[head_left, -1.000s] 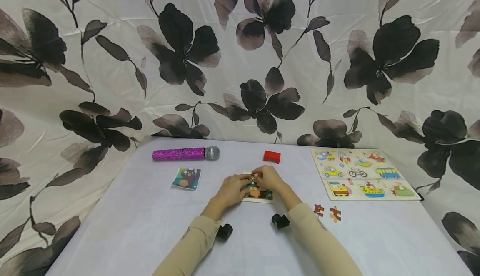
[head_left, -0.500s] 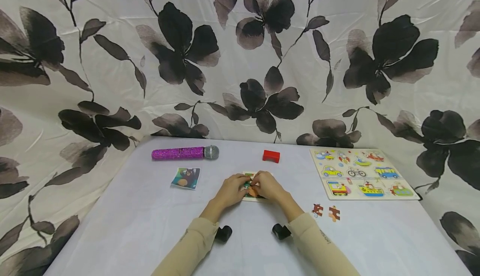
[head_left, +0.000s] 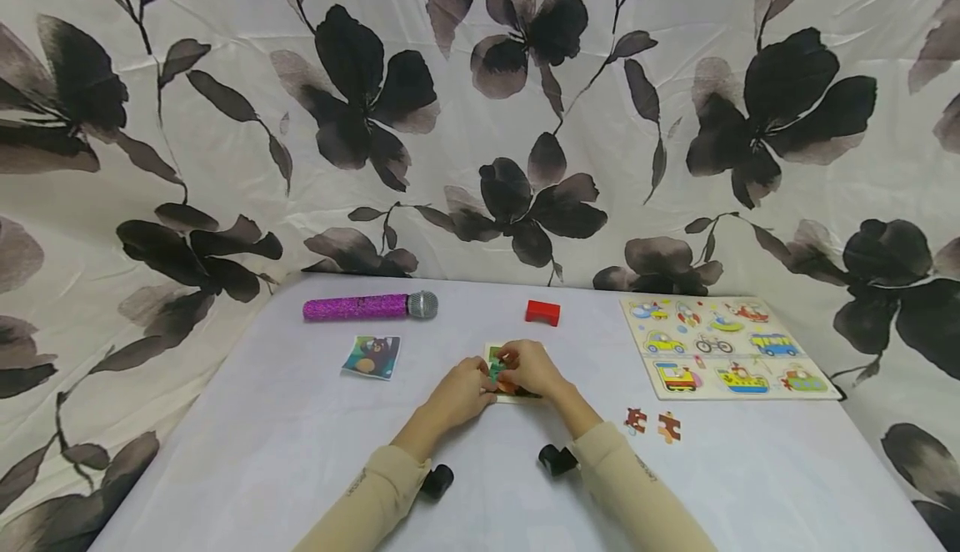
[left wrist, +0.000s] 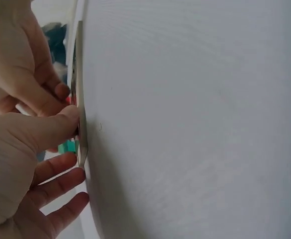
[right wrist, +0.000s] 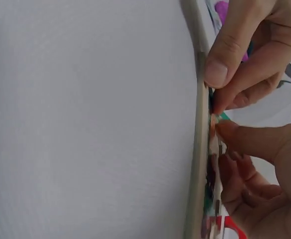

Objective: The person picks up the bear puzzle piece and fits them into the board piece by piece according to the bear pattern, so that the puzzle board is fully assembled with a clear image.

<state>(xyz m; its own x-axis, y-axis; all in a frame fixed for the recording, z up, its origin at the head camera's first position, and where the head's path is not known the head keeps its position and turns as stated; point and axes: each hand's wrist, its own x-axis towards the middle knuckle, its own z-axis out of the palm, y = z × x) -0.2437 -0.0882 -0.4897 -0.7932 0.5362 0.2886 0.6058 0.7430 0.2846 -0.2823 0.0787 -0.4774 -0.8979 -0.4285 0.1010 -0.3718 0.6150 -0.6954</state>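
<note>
A small wooden jigsaw board [head_left: 517,399] lies on the white table between both hands, its picture partly covered by fingers. My left hand [head_left: 461,389] is at its near left side. In the left wrist view, the thumb [left wrist: 68,117] touches the board's edge and the other fingers are loosely extended. My right hand [head_left: 532,368] reaches over the board's upper right. Seen from the right wrist, its thumb and curled index finger pinch a thin puzzle piece [right wrist: 220,148] at the picture surface. Two loose brown puzzle pieces [head_left: 635,420] lie to the right.
A picture card with a bear [head_left: 372,358] lies at left, below a purple glittery microphone [head_left: 360,308]. A red block [head_left: 542,313] stands behind the hands. At right lies a larger vehicle puzzle board [head_left: 727,348]. A floral cloth [head_left: 525,227] hangs behind the table.
My right hand has drawn back toward me and settled over the board's right part. The left hand has shifted slightly down to the board's near left corner, uncovering its upper left.
</note>
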